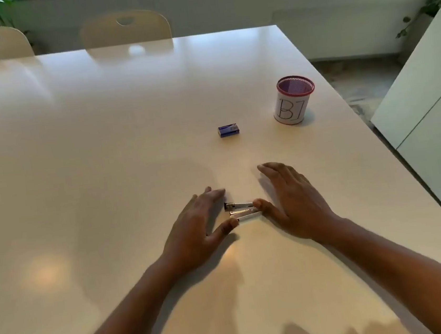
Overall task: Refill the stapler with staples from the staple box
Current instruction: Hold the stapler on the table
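Two bare hands flank a small metal stapler [242, 209] lying opened on the white table [102, 152]. The left hand [199, 229] is spread, thumb tip touching the stapler's near end; the right hand [292, 200] is flat, fingers wide (thumb on the right end). The blue staple box [228, 130] sits well beyond, closed, near a mesh pen cup [293, 101].
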Demonstrator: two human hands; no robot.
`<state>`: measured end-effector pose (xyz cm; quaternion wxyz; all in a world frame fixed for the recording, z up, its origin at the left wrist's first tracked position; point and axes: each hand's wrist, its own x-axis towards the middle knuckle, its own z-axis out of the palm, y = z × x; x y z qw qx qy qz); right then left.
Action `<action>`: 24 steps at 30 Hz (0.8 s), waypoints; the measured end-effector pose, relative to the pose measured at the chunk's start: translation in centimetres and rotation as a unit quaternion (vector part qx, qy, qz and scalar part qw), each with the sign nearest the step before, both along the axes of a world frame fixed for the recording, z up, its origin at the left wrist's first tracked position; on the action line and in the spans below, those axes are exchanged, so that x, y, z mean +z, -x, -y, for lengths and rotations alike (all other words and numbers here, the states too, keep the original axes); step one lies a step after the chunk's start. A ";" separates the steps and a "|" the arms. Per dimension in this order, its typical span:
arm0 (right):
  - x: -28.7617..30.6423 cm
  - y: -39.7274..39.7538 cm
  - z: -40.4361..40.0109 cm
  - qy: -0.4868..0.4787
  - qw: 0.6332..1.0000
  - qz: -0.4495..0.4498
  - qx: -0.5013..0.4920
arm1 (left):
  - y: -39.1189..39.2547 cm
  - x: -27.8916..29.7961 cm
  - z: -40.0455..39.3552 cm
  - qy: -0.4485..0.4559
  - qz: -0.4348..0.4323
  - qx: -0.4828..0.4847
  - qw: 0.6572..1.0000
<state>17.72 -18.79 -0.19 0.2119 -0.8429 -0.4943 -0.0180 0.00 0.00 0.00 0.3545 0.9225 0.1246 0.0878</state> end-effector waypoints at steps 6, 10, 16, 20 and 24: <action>-0.7 -0.1 0.4 -0.026 1.000 0.005 0.011 | 0.1 -0.8 0.9 -0.090 0.028 0.031 0.995; -0.7 -0.2 0.5 -0.042 0.999 -0.003 0.010 | 0.1 -0.8 0.9 -0.102 0.033 0.035 0.994; -0.7 -0.1 0.7 -0.046 0.997 -0.018 0.067 | 0.0 -0.6 0.8 -0.079 0.037 0.036 0.996; -0.7 -0.1 0.7 -0.088 0.992 -0.013 0.087 | 0.1 -0.5 0.8 -0.052 0.060 0.037 0.996; -0.9 0.2 0.8 -0.125 0.987 -0.001 0.098 | 0.5 -0.5 0.9 -0.073 0.105 0.043 0.991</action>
